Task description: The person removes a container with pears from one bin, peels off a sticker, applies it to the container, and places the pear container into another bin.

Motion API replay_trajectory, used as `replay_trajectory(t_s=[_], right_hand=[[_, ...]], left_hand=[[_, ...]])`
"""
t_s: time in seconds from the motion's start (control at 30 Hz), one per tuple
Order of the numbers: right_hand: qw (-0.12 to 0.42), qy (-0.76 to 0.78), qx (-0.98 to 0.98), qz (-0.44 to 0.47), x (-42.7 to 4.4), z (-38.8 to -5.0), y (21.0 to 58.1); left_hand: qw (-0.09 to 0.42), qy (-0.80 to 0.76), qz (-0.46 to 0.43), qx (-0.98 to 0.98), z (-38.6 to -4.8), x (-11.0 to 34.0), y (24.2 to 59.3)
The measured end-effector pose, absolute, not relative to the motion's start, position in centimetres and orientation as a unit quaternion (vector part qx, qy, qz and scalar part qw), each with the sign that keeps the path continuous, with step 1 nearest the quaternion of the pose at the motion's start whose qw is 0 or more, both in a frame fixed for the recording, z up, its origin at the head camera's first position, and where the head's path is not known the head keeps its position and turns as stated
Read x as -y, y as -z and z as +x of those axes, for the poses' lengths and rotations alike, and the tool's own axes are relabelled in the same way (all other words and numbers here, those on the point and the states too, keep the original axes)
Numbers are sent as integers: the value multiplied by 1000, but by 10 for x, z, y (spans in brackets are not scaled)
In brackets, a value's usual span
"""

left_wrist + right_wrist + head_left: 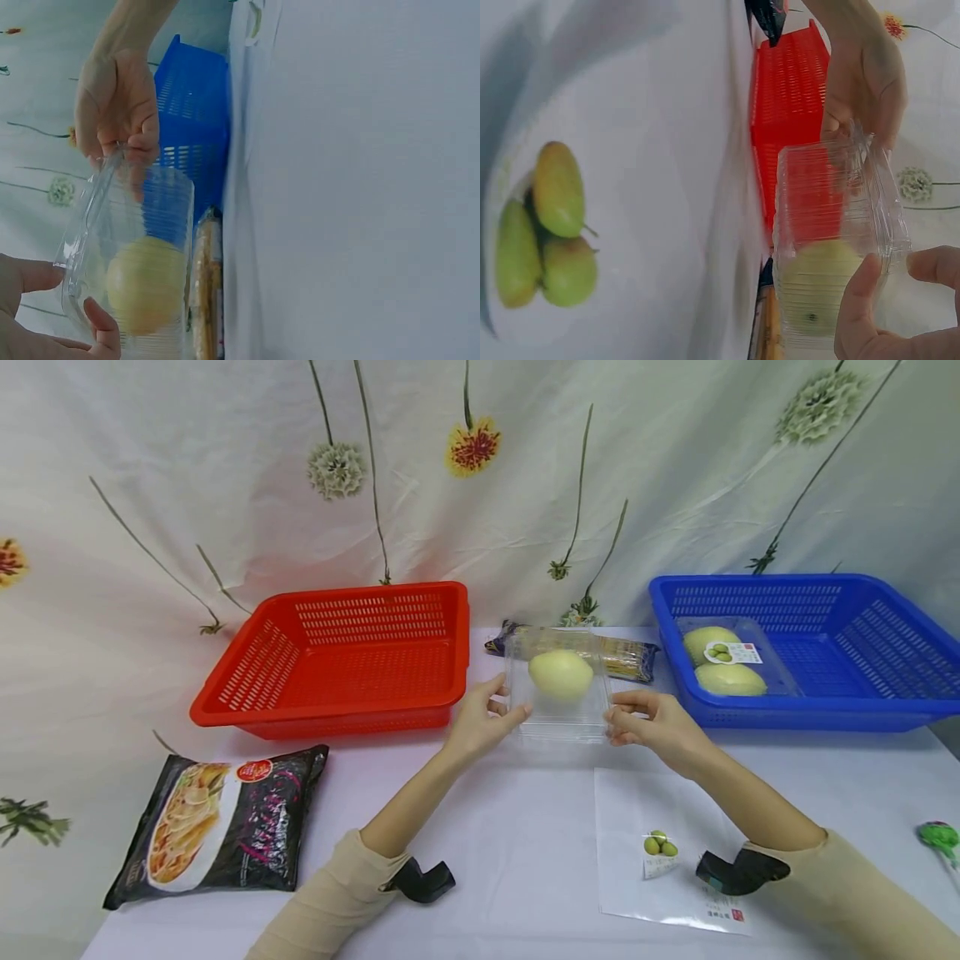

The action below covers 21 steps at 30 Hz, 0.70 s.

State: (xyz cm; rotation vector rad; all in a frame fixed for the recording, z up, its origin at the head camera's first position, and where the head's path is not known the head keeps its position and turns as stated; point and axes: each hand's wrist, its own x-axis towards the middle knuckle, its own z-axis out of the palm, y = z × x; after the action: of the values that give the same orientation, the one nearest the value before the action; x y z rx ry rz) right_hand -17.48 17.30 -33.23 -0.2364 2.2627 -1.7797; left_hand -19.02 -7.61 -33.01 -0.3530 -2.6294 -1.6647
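Note:
A clear plastic clamshell box is held up off the table between both hands, tilted. Inside it lies one pale yellow-green fruit, its kind unclear. At the box's left edge, my left hand pinches the rim between thumb and fingers. The right hand grips the opposite edge the same way. In the left wrist view, a thumb and fingertips press the ribbed clear plastic. The right wrist view also shows the fruit through the box wall.
Behind left stands a red basket; a blue basket at right holds a fruit pack. A long packet lies behind the box. A black noodle bag lies left, a printed clear sheet in front, a green-topped item far right.

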Motion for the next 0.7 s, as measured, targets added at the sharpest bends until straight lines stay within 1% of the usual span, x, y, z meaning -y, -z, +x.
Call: replay_trajectory(t_s=[0.13, 0.3, 0.5, 0.6, 0.7], right_hand=[[129, 620, -769, -84, -171, -173, 343], [130, 624, -765, -89, -168, -172, 351], [148, 613, -771, -96, -167, -174, 358], [157, 595, -782, -101, -167, -176, 358], [167, 561, -805, -101, -169, -181, 355]], left_hand=[[17, 514, -129, 848, -189, 75, 340], [18, 503, -115, 856, -187, 76, 348], [23, 495, -108, 862, -185, 79, 355], [20, 496, -105, 862, -185, 80, 356], [7, 500, -92, 861, -184, 81, 358]])
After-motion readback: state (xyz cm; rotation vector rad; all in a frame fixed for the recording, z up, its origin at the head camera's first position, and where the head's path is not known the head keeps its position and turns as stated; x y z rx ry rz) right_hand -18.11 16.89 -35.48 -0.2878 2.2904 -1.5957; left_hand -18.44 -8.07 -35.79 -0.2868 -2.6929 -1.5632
